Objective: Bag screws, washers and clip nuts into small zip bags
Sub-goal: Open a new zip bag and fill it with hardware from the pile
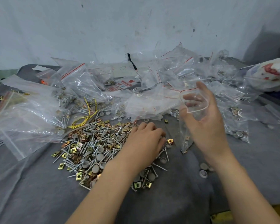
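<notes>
At the three-o'clock edge of the hardware pile (94, 147) the left hand (145, 139) is curled down — any catch is hidden; at two o'clock a zip bag (185, 133) is gripped open-mouthed by the right hand (205, 122), ready for filling.

- Left hand (145, 139): low, palm down, fingers bent, tips hidden beneath it.
- Right hand (207, 125): raised, palm turned left, thumb and fingers curled, gripping a bag (186, 126).

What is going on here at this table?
A person is bagging hardware. The right hand holds a small zip bag open. The left hand is down on the loose pile of screws, washers and clip nuts, fingers curled; whether it has picked anything is hidden. Filled bags lie behind.
</notes>
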The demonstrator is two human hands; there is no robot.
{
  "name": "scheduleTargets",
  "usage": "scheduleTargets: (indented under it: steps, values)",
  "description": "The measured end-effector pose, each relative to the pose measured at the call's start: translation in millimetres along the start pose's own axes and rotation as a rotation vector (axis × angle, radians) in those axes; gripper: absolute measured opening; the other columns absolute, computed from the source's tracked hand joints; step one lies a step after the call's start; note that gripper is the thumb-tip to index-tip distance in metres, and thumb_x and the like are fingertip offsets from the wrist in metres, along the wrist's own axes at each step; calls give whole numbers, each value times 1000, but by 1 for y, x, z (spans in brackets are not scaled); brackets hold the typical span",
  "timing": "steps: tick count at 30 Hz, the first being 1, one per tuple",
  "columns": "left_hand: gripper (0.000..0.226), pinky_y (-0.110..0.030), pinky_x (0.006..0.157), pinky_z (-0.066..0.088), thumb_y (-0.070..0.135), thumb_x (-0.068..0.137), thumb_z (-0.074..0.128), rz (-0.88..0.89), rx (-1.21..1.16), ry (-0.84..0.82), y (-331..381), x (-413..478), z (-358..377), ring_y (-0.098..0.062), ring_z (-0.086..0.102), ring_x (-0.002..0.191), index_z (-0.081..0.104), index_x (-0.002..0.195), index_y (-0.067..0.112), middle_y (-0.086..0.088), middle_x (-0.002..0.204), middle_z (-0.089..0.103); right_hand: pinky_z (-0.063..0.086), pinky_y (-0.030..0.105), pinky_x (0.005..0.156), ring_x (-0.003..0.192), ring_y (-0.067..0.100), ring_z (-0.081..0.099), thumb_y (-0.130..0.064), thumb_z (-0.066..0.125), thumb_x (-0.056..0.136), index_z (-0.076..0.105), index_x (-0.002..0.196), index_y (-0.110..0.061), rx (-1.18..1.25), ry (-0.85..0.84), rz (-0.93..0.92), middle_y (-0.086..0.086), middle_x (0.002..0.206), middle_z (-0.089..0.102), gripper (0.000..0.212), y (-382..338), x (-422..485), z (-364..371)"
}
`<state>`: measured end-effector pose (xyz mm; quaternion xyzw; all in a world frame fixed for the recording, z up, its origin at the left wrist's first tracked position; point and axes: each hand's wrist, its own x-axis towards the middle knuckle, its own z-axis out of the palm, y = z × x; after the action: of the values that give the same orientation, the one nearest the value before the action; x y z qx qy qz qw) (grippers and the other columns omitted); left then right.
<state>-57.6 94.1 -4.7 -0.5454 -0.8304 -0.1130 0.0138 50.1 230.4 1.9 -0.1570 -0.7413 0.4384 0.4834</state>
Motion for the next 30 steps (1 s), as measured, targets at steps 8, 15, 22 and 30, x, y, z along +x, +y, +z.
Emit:
scheduleTargets:
  steps: [8, 15, 22, 30]
  values:
    - [36, -41, 102, 35, 46, 101, 40, 5, 65, -29, 18, 14, 13, -24, 42, 124, 57, 125, 26, -1, 129, 50, 48, 40, 105, 119, 7, 60, -43, 67, 85, 37, 147, -45, -24, 22, 16, -19, 120, 65, 69, 3, 5, -13]
    - [29, -37, 100, 35, 41, 102, 40, 81, 16, 58, 27, 12, 14, -22, 43, 120, 55, 124, 28, 3, 126, 50, 48, 21, 98, 116, 4, 61, -29, 68, 90, 37, 150, -38, -22, 24, 32, -20, 118, 66, 68, 1, 6, -19]
    - [32, -38, 101, 32, 46, 100, 42, 152, 57, 21, 46, 7, 21, -23, 41, 121, 59, 119, 27, 2, 124, 51, 44, 8, 85, 106, 3, 64, -18, 70, 93, 39, 151, -33, -34, 36, 12, -17, 116, 67, 68, 4, 6, -21]
    - [24, -35, 91, 39, 35, 100, 45, 205, -42, 88, 42, 8, 18, -22, 48, 105, 58, 109, 17, -2, 111, 61, 52, 24, 90, 102, 6, 63, -26, 68, 90, 37, 149, -41, -57, 23, -5, -21, 118, 65, 68, 5, 5, -20]
